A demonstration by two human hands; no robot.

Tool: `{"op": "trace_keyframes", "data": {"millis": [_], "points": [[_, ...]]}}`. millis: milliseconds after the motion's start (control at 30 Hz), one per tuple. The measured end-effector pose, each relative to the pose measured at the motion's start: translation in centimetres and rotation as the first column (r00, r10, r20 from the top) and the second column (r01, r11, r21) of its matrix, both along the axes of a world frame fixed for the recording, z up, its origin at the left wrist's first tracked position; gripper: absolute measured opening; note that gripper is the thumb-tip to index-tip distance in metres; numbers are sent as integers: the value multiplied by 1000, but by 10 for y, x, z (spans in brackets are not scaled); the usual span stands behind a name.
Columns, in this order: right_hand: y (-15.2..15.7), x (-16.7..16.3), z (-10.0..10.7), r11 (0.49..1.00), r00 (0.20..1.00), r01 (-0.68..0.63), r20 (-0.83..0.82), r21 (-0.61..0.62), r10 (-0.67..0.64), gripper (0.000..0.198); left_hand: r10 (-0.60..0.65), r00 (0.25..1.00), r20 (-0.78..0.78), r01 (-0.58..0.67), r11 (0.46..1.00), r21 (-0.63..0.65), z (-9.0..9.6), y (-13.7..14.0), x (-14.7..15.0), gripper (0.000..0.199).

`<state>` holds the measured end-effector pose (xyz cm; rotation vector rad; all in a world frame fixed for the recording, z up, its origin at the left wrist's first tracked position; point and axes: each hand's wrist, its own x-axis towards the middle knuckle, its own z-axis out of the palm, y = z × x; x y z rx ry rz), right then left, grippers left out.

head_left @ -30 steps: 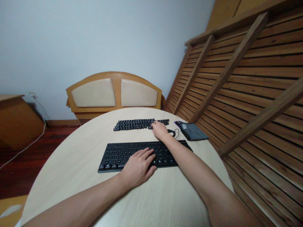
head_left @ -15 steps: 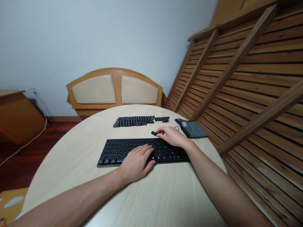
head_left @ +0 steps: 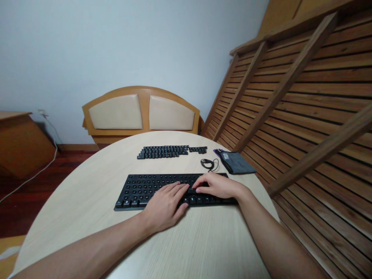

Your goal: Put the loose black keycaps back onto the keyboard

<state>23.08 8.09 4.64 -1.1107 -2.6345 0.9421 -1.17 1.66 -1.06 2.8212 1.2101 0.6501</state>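
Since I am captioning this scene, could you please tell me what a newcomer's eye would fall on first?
Probably the black keyboard on the round table, many of its key sockets bare, with the left hand resting on it and the right hand holding a dark keycap over it. Just beyond, loose keycaps lie in tidy rows. At the right, a big slatted wooden panel rises beside the table.

Nothing legible, pouch label blurred, keycap legends too small

The person's left hand lies palm down, fingers extended; the right hand, arched, pinches between thumb and fingers; bare forearms converge.
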Motion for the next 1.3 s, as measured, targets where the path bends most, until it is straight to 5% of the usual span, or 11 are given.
{"op": "trace_keyframes", "data": {"millis": [1300], "points": [[-6,-8,3,993,995,27,88,118,-37,19,-78,994,-74,78,997,-2,3,-2,-1,47]]}}
